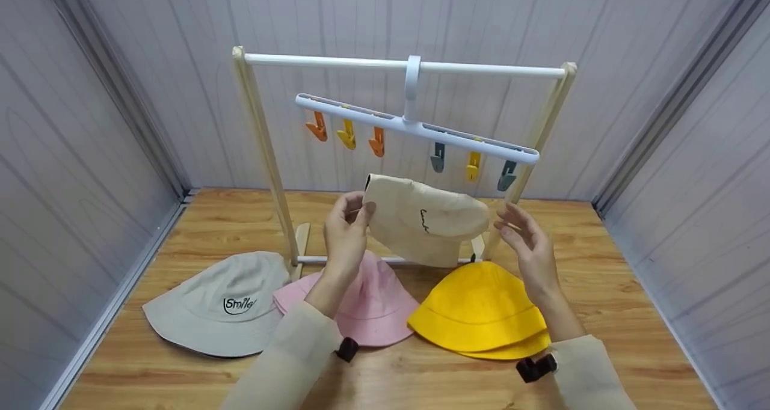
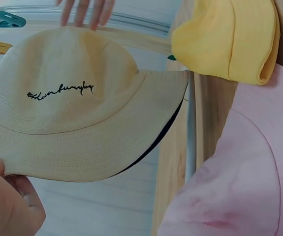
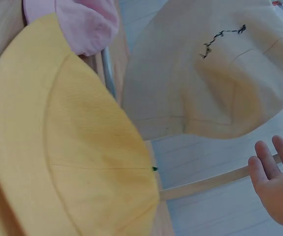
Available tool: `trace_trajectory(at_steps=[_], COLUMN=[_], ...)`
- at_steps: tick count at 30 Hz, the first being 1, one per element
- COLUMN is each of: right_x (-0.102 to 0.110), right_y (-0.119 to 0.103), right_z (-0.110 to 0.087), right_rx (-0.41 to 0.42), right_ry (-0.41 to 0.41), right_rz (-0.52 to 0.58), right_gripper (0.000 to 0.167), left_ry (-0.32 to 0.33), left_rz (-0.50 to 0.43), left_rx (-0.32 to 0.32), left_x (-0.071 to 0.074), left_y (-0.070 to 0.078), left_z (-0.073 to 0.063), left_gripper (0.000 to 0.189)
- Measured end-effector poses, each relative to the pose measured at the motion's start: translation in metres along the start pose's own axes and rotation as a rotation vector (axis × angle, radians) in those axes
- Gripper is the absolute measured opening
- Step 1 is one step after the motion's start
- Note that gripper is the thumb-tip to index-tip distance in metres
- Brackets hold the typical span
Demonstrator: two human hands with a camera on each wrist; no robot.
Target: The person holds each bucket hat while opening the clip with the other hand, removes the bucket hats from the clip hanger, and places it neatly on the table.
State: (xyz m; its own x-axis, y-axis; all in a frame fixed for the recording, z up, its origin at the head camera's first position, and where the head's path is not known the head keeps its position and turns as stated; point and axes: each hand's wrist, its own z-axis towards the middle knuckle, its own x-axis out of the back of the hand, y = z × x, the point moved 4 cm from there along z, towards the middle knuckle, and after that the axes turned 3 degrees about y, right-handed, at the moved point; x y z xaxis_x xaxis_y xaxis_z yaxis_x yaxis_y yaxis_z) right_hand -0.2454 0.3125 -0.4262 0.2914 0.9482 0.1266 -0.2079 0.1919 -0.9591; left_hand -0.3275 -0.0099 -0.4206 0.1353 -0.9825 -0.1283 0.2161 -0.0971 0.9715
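A cream bucket hat (image 1: 421, 217) with black script on its crown hangs sideways in the air below the clip hanger (image 1: 415, 127). My left hand (image 1: 349, 223) pinches its brim between thumb and fingers, and the dark lining shows along the brim edge (image 2: 156, 142) in the left wrist view. Close to the crown end of the hat is my right hand (image 1: 529, 247), its fingers relaxed and holding nothing. In the right wrist view those fingers (image 3: 267, 160) stand apart from the crown. Orange, yellow and grey-green clips (image 1: 438, 157) dangle from the tilted white hanger above.
A wooden rack with a white top rod (image 1: 337, 61) carries the hanger. On the wooden table (image 1: 613, 314) lie a grey hat (image 1: 204, 302) marked "Smile", a pink hat (image 1: 379, 308) and a yellow hat (image 1: 481, 308). Pale panel walls (image 1: 78, 127) enclose the table on the sides and back.
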Motion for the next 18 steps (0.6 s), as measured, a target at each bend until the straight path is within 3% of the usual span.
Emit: trace_trajectory(at_steps=[9,18], right_x=[-0.014,-0.028], right_y=[0.023,0.039], right_z=[-0.017,-0.030], right_rx=[-0.085,-0.147], right_ry=[0.037,0.024], right_rz=[0.035,0.045], right_gripper=[0.049,0.048], left_ry=[0.010,-0.009], left_rz=[-0.152,-0.251], left_rx=[0.013,0.078], left_x=[0.011,0.015], left_y=[0.010,0.003], left_z=[-0.010,-0.025], left_gripper=[0.016,0.018])
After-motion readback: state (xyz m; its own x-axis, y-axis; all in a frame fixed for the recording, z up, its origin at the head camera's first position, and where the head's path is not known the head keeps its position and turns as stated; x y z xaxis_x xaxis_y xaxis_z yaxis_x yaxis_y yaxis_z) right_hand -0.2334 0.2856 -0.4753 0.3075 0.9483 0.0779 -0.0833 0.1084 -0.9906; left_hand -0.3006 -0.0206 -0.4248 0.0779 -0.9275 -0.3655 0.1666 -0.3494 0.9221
